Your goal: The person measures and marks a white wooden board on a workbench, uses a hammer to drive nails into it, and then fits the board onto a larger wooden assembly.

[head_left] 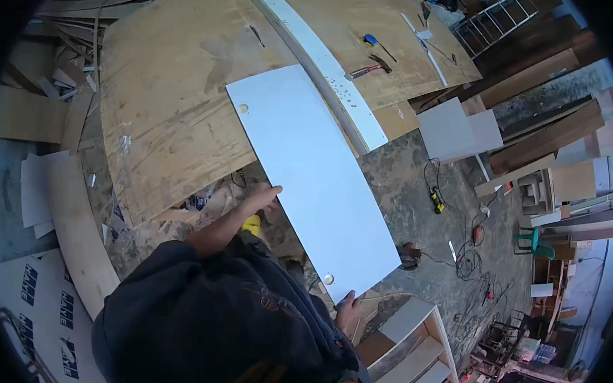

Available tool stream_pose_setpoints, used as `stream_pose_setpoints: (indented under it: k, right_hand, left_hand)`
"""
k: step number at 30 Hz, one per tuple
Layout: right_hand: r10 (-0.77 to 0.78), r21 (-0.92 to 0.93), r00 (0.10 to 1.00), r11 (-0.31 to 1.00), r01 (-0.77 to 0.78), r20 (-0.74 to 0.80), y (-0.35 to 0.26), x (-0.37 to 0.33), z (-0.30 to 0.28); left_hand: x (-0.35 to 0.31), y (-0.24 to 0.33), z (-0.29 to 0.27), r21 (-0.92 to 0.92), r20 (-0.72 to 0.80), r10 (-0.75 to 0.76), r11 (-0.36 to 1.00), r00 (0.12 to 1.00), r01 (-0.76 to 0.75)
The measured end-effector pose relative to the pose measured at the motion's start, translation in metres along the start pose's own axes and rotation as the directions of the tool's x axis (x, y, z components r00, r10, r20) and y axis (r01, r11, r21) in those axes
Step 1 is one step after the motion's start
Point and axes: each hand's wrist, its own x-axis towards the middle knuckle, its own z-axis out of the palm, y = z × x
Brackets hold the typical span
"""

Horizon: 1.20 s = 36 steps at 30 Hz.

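A long white cabinet door [319,169] with a round hole near each end of its left edge reaches out past the near edge of a plywood worktable [175,115]. Its far end lies over the tabletop. My left hand [268,194] is closed on the door's left edge, around mid-length. At the near end, the fingers of my right hand [347,310] wrap the corner by one of the holes. Parts of both hands are hidden beneath the panel. A narrow white board [327,78] runs along the door's right side on the table.
On the table's right part lie a claw hammer [370,67] and a blue tape measure [370,40]. A yellow power tool [437,200] and tangled cords are on the floor at right. An open white cabinet [408,357] stands near me. Scrap wood fills the far left.
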Motion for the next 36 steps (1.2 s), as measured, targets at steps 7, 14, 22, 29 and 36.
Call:
stream_pose_setpoints:
  k: [7,14,22,29,36]
  right_hand:
    - [-0.096,-0.008,0.994,0.995,0.096,0.043,0.025,0.035,-0.013]
    - [-0.007,0.051,0.94,0.999,-0.012,0.342,0.044,0.099,-0.052]
    - [-0.006,0.143,0.847,0.986,-0.082,0.532,0.027,0.107,-0.06]
    - [-0.098,0.111,0.887,0.992,0.053,0.452,0.015,0.098,-0.054]
    - [0.02,-0.032,0.913,0.999,-0.007,0.408,0.037,0.097,-0.025]
  left_hand:
    - [0.001,-0.004,0.023,-0.057,-0.151,0.008,0.998,0.989,-0.017]
    - [-0.003,0.013,0.044,0.297,-0.263,0.102,0.955,0.959,-0.02]
    - [-0.006,0.042,0.049,0.695,-0.507,0.313,0.699,0.804,0.167]
    - [0.026,0.049,0.035,0.737,-0.644,0.51,0.613,0.57,0.284]
    - [0.059,0.04,0.012,0.803,-0.57,0.632,0.564,0.524,0.194]
